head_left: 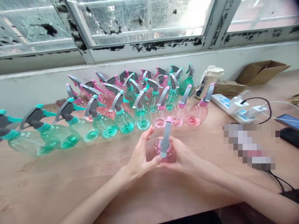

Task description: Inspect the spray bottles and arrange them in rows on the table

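one pink spray bottle [168, 159] stands apart from the rest, near the person, on the tabletop [93, 189]. the left hand [139, 155] and the right hand [184, 155] cup it from either side, fingers curved around the body and thumbs on the near side; the exact contact of the far fingers is hidden. its trigger head [166, 137] is already on. just beyond it, a front row runs from green bottles [125, 123] at the left to pink bottles [178, 116] at the right, with more of both colours crowded behind. every top that shows carries a trigger head, so the work looks well along, though this bottle is out of line. beside the rows stand a white cup [211, 77] and a power strip [230, 107].
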A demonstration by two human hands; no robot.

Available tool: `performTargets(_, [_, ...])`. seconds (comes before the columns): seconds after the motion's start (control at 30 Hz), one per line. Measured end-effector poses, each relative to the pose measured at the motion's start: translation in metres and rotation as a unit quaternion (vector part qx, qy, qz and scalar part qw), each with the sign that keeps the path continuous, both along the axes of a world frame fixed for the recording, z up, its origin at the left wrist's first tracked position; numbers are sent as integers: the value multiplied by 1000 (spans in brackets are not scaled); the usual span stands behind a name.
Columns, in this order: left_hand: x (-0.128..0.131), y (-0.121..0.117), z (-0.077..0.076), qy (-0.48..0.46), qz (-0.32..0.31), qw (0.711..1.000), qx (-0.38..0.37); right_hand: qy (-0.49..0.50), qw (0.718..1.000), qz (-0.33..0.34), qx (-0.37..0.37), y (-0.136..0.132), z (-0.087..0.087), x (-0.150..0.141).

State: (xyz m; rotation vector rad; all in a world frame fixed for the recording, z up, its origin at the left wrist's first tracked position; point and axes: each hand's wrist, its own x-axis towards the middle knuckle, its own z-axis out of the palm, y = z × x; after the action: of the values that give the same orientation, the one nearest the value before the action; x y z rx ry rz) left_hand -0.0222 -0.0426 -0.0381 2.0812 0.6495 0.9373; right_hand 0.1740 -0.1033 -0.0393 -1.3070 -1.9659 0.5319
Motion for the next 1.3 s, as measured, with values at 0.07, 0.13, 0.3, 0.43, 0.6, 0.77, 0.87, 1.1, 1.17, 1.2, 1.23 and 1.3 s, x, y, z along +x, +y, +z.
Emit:
performTargets(0.07, [0, -2, -15, 24, -3, 1000, -20, 29, 999, -34, -1, -13, -4, 35])
performTargets(0.13, [2, -5, -24, 47, 5, 998, -39, -22, 995, -95, 15, -24, -7, 73])
performTargets(0.3, [5, -5, -27, 80, 50, 994, -45, -123, 973, -192, 36, -33, -6, 156])
performTargets(0.43, [4, -1, -26, 82, 95, 991, -48, -117, 969, -220, -5, -18, 5, 196])
performTargets(0.6, [0, 1, -30, 83, 133, 986, -56, -121, 955, -249, -109, 9, 31, 224])
performTargets(0.77, [0, 2, -31, 88, 150, 983, -56, -125, 951, -257, -115, 27, 31, 243])
performTargets(0.87, [0, 3, -31, 86, 160, 981, -62, -130, 944, -282, -111, 38, 19, 254])
performTargets(1.1, [-1, 4, -31, 82, 168, 980, -63, -136, 952, -266, -68, 55, 10, 258])
performTargets(1.17, [-1, 4, -31, 85, 165, 981, -62, -133, 952, -268, -61, 53, 9, 256])
performTargets(1.2, [-2, 4, -31, 86, 164, 981, -60, -131, 951, -274, -58, 50, 8, 255])
performTargets(1.23, [-2, 3, -31, 88, 163, 981, -59, -129, 949, -282, -54, 44, 8, 254])
performTargets(1.3, [-4, 3, -29, 91, 165, 981, -56, -128, 943, -303, -45, 29, 6, 250])
